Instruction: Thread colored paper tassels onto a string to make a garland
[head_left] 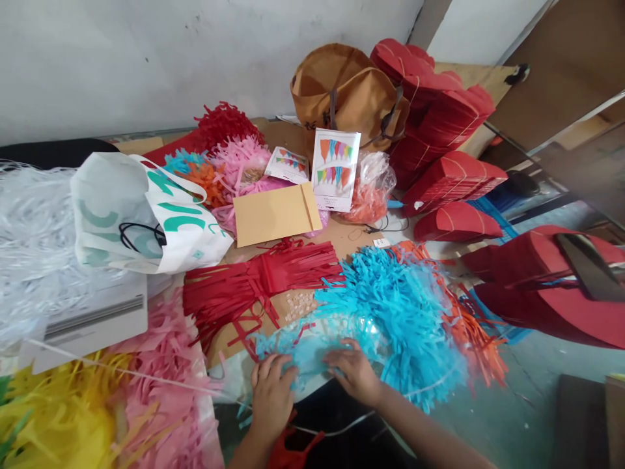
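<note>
Light blue tissue paper (310, 355) lies at the table's near edge between my two hands. My left hand (273, 391) rests at its left side, fingers bent over the edge of it; what they may pinch is too small to make out. At its right side, my right hand (354, 371) has its fingers apart, with the fingertips on the paper. A big heap of blue fringed tissue (395, 306) sits just right of my right hand. Beyond my hands lies a bundle of red fringed tissue (266, 277), with small pale pieces (300, 305) beside it.
A white bag (146, 215), a tan envelope (276, 215) and a printed card (335, 169) stand or lie farther back. Behind them is a brown bag (342, 91). Tied red paper stacks (454, 172) rise at right. Yellow (63, 410) and pink tissue (166, 384) fill the near left.
</note>
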Demonstrator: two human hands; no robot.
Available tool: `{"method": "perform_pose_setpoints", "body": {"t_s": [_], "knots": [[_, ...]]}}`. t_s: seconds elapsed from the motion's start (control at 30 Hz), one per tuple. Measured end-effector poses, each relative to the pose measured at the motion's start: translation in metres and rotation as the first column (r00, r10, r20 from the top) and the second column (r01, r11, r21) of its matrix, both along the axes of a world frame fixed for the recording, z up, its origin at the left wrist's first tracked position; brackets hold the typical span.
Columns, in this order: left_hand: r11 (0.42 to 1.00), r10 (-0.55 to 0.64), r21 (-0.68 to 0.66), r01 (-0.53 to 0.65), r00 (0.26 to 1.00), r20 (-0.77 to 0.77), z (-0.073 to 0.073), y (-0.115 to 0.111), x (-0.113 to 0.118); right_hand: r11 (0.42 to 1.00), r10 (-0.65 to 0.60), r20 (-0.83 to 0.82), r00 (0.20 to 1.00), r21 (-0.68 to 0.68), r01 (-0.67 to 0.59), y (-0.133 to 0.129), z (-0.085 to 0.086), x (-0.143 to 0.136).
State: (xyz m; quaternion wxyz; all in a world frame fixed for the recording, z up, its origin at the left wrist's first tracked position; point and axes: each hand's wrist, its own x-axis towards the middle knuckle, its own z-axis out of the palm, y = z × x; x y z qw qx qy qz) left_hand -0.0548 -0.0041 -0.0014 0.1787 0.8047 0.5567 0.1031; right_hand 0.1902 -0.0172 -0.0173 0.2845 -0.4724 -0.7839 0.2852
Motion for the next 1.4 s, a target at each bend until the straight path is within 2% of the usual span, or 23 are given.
{"method": "perform_pose_setpoints", "body": {"t_s": [0.07,0.17,0.23,0.4,0.57,0.73,1.07,1.4], "knots": [[1.000,-0.007,0.023,0.008,0.999,-0.044,0.008,-0.008,0.002,0.999,0.003,0.023,1.000,-0.046,-0.002,-0.004,-0.002,-0.001],[0.987,-0.157,0.015,0.157,0.987,-0.020,0.015,-0.020,0.014,0.995,-0.012,0.047,0.999,-0.099,0.017,-0.009,-0.004,-0.002],[0.979,-0.202,-0.039,0.202,0.979,0.003,0.014,-0.020,0.023,0.992,-0.018,0.055,0.998,-0.121,0.024,-0.010,-0.002,-0.002],[0.980,-0.045,-0.193,0.040,0.999,-0.024,0.005,0.004,0.031,0.972,-0.121,0.167,0.979,-0.181,0.151,-0.004,0.006,-0.006],[0.983,0.051,-0.173,-0.063,0.996,-0.077,0.000,0.017,0.029,0.918,-0.273,0.369,0.888,-0.176,0.356,0.008,0.003,-0.019],[0.975,0.131,-0.154,-0.160,0.975,-0.182,-0.006,0.023,0.035,0.879,-0.295,0.505,0.811,-0.190,0.438,0.020,0.001,-0.029],[0.966,0.142,-0.171,-0.196,0.948,-0.284,-0.012,0.036,0.040,0.835,-0.332,0.582,0.742,-0.185,0.519,0.029,-0.004,-0.034],[0.970,0.130,-0.154,-0.186,0.940,-0.316,-0.009,0.040,0.042,0.816,-0.316,0.623,0.715,-0.205,0.540,0.033,-0.002,-0.036]]}}
